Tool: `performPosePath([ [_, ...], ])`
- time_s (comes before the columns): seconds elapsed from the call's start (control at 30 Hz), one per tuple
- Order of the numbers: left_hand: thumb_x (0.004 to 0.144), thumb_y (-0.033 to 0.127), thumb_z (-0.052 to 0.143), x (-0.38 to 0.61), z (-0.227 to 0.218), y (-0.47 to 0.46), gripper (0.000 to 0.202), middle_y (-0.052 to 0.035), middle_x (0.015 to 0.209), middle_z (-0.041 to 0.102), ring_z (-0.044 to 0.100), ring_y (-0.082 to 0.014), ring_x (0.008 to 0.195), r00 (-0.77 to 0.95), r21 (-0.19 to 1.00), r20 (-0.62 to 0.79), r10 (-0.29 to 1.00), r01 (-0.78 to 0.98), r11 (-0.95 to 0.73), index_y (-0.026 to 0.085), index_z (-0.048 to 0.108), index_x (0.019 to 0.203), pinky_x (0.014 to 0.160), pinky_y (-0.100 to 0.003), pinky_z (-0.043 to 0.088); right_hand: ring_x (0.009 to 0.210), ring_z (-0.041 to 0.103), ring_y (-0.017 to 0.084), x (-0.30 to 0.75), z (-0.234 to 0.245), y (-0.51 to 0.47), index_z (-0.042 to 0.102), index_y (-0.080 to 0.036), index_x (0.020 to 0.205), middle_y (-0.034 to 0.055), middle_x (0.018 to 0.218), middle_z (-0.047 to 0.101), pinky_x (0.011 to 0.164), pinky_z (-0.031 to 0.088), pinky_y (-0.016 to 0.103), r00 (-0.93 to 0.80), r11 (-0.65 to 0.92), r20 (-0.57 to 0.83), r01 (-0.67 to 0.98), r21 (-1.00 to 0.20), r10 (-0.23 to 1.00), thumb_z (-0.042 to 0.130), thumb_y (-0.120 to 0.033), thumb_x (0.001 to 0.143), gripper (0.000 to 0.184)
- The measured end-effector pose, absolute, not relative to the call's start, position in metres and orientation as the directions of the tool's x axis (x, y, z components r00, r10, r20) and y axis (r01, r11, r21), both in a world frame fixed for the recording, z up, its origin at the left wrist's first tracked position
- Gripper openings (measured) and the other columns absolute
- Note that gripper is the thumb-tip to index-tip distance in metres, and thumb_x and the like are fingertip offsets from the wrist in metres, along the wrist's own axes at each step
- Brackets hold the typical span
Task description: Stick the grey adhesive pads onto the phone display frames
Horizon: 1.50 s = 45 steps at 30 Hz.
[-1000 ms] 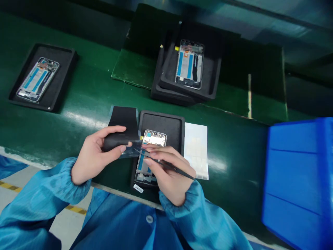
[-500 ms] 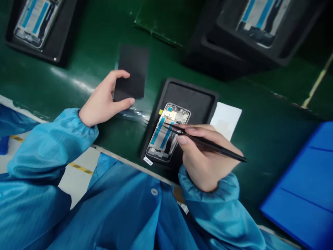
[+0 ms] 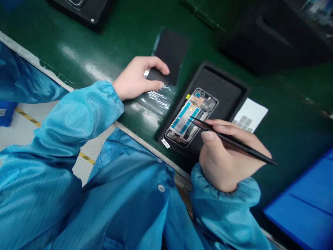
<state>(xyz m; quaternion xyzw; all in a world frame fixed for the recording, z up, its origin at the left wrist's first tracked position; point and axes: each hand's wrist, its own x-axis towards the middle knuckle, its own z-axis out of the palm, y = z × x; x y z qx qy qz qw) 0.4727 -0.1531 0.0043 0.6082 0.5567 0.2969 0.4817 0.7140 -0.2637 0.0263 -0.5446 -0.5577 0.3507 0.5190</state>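
My right hand (image 3: 231,158) is closed round a pair of black tweezers (image 3: 240,142). The two tips are slightly apart, over the opened smartphone (image 3: 186,119), with circuitry at its top and blue strips along its middle. The phone lies face-up in a black foam tray (image 3: 223,83); a yellow tab (image 3: 187,97) pokes out at its upper left edge. My left hand (image 3: 139,78) lies across a black sheet (image 3: 173,48) backed with clear plastic film (image 3: 160,100), thumb and forefinger apart on it. Its other fingers are hidden.
A white card (image 3: 256,109) with grey squares sticks out beside the tray. Another dark foam tray (image 3: 85,15) lies at the upper left, stacked black trays (image 3: 249,45) at the upper right. A blue bin (image 3: 304,205) stands at the lower right. The green bench (image 3: 125,38) has a worn front edge.
The view has swung, putting the tray and both hands farther right and up. My left thumb and forefinger have drawn closer together, and more clear film shows below them. The tweezers remain over the phone.
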Motion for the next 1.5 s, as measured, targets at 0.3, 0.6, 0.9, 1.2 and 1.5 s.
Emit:
performPosePath([
  [0.3, 0.082, 0.039, 0.071, 0.479, 0.018, -0.189, 0.045, -0.0045, 0.093, 0.071, 0.074, -0.0227, 0.082, 0.218, 0.981, -0.146, 0.965, 0.155, 0.114, 0.018, 0.062, 0.121, 0.075, -0.036, 0.061, 0.088, 0.075, 0.021, 0.699, 0.017, -0.263, 0.071, -0.025, 0.096, 0.0015, 0.093, 0.075, 0.081, 0.064, 0.037, 0.216, 0.148, 0.171, 0.119, -0.982, 0.961, 0.080, -0.018, 0.079, 0.020],
  [0.6, 0.080, 0.041, 0.076, 0.466, 0.024, -0.185, 0.076, -0.0027, 0.104, 0.068, 0.068, -0.0211, 0.093, 0.172, 0.791, -0.038, 0.984, 0.607, -0.076, 0.023, 0.044, 0.147, 0.093, -0.034, 0.051, 0.088, 0.075, 0.021, 0.693, 0.016, -0.264, 0.072, -0.022, 0.093, 0.0023, 0.092, 0.074, 0.085, 0.063, 0.041, 0.215, 0.136, 0.156, 0.104, -0.985, 0.964, 0.080, -0.018, 0.078, 0.017],
  [0.9, 0.088, 0.046, 0.063, 0.415, 0.046, -0.310, 0.021, 0.0067, 0.057, 0.062, 0.053, -0.0103, 0.046, 0.619, 0.747, -0.348, 0.704, 0.637, -0.191, 0.030, 0.073, 0.078, 0.055, -0.026, 0.043, 0.080, 0.072, 0.020, 0.692, 0.001, -0.275, 0.076, -0.023, 0.091, 0.0007, 0.082, 0.073, 0.074, 0.061, 0.043, 0.291, 0.339, 0.342, 0.065, -0.939, 0.893, 0.085, -0.025, 0.073, 0.021],
  [1.2, 0.099, 0.034, 0.047, 0.442, -0.139, -0.363, 0.033, -0.0082, 0.107, 0.074, 0.069, -0.0186, 0.099, 0.254, 0.519, -0.379, 0.890, 0.855, -0.023, 0.018, 0.074, 0.108, 0.092, -0.028, 0.051, 0.083, 0.072, 0.020, 0.693, -0.005, -0.295, 0.075, -0.024, 0.095, 0.0005, 0.084, 0.073, 0.078, 0.061, 0.043, 0.240, 0.355, 0.367, 0.094, -0.930, 0.899, 0.083, -0.028, 0.076, 0.020],
  [1.5, 0.093, 0.029, 0.052, 0.453, -0.153, -0.347, 0.030, -0.0158, 0.087, 0.073, 0.070, -0.0266, 0.088, 0.288, 0.362, -0.440, 0.850, 0.924, -0.125, 0.014, 0.077, 0.090, 0.082, -0.037, 0.053, 0.085, 0.073, 0.021, 0.701, -0.002, -0.303, 0.074, -0.024, 0.096, 0.0012, 0.087, 0.072, 0.078, 0.061, 0.042, 0.237, 0.293, 0.321, 0.148, -0.945, 0.917, 0.079, -0.025, 0.080, 0.016],
])
